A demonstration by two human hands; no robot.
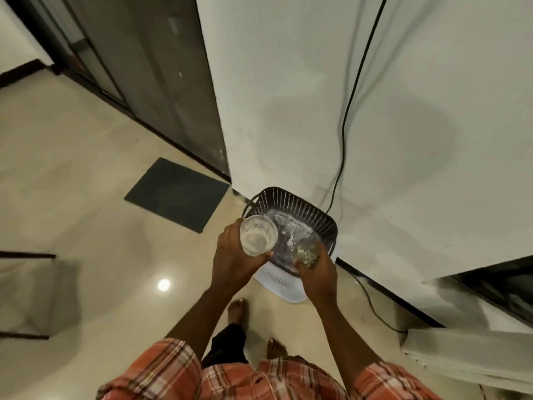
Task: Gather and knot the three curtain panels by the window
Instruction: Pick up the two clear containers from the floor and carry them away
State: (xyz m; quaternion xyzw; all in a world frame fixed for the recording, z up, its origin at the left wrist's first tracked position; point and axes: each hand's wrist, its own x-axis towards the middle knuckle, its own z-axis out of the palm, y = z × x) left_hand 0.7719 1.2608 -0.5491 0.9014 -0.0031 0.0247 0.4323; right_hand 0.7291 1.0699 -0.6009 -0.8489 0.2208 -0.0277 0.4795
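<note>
gripping a clear cup (258,238) in the left hand (230,255) and a second cup (307,251) in the right hand (317,269), above the slatted bin (302,207). no curtain panels in view. drop both squarely inside, freeing fingers for knotting.

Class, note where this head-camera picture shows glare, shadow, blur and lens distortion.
Head view: a round lamp glare sits on the glossy cream floor; soft grey shadows blotch the white wall; the wide lens slants the dark glass door steeply; the clear glass tumbler in the left hand is sharp, the second glass in the right hand smeared.
</note>
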